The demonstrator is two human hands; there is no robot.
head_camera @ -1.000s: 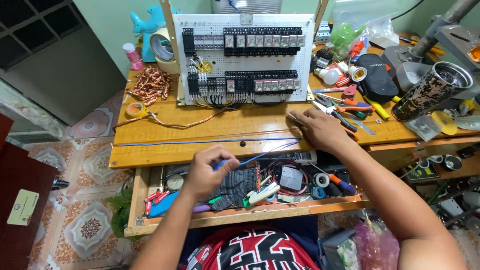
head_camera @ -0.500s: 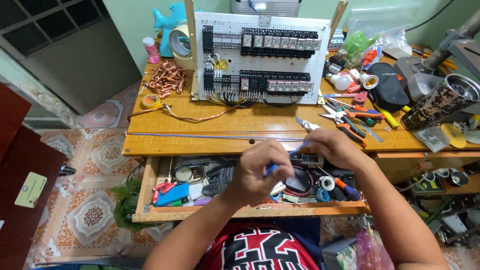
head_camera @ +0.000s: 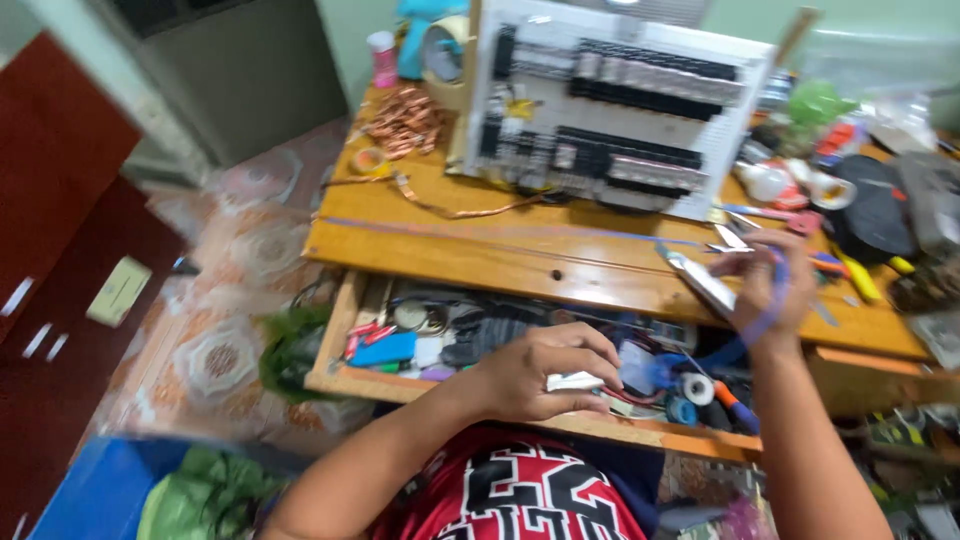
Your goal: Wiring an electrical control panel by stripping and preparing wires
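Observation:
My left hand (head_camera: 540, 372) hovers over the open drawer (head_camera: 345, 378), fingers closed on a small white piece (head_camera: 578, 381). Farther right, my right hand (head_camera: 765, 290) is raised above the front edge of the wooden desk (head_camera: 480, 250). It grips a blue wire (head_camera: 775, 300) that loops down toward the drawer. A flat silvery tool (head_camera: 700, 278) sticks out to the left of the right hand's fingers. The picture is blurred, so finer detail is lost.
A white panel (head_camera: 620, 110) with rows of black electrical parts stands at the back of the desk. Copper wire coils (head_camera: 405, 115) lie at the back left, hand tools (head_camera: 850, 270) at the right. The drawer holds tape rolls, wires and small tools. A dark red cabinet (head_camera: 60, 260) stands far left.
My right hand has lifted out of the drawer to the desk edge, drawing the blue wire up. My left hand stays over the drawer. The view has swung left.

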